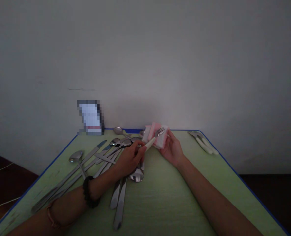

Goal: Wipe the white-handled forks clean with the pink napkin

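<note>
My left hand (130, 158) is closed around the pale handle of a fork (150, 143), holding it raised over the middle of the table. The fork's metal tines lie against a folded pink and white cloth (156, 131). From the right, my right hand (172, 149) grips this cloth, with its fingers partly hidden behind it. Under and beside my left hand lies a loose pile of metal cutlery, with a spoon bowl (136, 175) and a crossing handle (105, 158) showing.
A pale green table (170, 200) with a blue edge stands against a grey wall. Two white-handled forks (204, 144) lie at the far right. At the left are a ladle-like spoon (76, 156) and a long knife (86, 160). A blurred-out upright screen (90, 116) leans at the back left.
</note>
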Demonstrator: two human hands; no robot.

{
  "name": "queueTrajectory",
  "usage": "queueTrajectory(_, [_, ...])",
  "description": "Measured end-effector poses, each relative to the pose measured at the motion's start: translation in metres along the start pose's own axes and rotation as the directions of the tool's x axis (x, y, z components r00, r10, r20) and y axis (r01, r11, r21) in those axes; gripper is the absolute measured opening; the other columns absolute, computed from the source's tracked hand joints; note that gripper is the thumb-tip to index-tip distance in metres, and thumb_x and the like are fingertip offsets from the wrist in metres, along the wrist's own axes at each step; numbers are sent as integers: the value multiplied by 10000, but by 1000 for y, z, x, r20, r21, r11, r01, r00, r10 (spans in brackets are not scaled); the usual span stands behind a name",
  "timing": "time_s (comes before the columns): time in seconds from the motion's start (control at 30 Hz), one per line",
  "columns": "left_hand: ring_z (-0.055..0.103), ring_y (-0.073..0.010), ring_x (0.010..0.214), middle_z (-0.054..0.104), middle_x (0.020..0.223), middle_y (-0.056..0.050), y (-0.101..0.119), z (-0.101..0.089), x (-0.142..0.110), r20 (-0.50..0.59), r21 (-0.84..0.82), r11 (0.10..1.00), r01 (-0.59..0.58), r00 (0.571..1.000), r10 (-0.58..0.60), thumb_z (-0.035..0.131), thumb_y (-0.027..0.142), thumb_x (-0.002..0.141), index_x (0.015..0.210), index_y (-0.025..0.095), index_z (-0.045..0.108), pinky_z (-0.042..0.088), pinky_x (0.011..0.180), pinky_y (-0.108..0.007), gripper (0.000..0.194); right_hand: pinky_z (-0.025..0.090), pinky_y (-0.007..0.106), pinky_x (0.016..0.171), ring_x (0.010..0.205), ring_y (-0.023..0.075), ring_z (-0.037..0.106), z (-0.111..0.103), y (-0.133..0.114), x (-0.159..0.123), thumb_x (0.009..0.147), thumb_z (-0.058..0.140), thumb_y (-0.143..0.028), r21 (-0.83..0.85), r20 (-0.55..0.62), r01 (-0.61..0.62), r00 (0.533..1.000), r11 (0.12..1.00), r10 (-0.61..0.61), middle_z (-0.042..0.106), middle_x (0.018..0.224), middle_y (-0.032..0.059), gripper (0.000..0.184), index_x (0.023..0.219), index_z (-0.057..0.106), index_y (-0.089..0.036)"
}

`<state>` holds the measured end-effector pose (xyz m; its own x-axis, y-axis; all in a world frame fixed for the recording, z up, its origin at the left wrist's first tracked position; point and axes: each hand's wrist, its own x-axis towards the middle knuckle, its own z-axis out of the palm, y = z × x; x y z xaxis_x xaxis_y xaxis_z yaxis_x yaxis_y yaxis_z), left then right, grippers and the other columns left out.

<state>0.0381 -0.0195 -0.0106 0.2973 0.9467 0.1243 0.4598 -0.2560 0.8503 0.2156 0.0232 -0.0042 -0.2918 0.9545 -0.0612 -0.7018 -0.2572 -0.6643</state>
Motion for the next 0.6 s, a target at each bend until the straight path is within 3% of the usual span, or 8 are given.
queueTrajectory(0.13, [504, -123, 487, 566, 575, 46, -1, 0, 0, 4, -16, 1000, -1, 1000, 1, 366, 428, 909, 968, 186, 473, 368, 499, -229, 271, 540, 307, 748, 775, 165, 675, -1, 1, 1, 931, 354, -357, 23, -30, -4, 1000, 1000, 4, 735, 877, 30, 337, 988, 639, -186])
queueTrajectory(0.3, [510, -123, 497, 562, 577, 45, -2, 1, 1, 0, -15, 1000, 8, 1000, -8, 369, 434, 907, 977, 184, 478, 370, 504, -227, 282, 547, 302, 738, 771, 164, 678, -3, 1, 1, 918, 399, -357, 17, 37, 4, 999, 1000, -5, 738, 873, 30, 304, 1003, 636, -186])
queueTrajectory(0.6, [515, -125, 504, 567, 581, 43, -2, 1, 1, -5, -15, 1000, -1, 1000, 1, 371, 437, 906, 964, 186, 477, 375, 518, -234, 279, 555, 301, 706, 678, 157, 671, -1, 1, 1, 948, 312, -349, 37, 24, -7, 1000, 999, 7, 738, 805, 22, 372, 981, 641, -177])
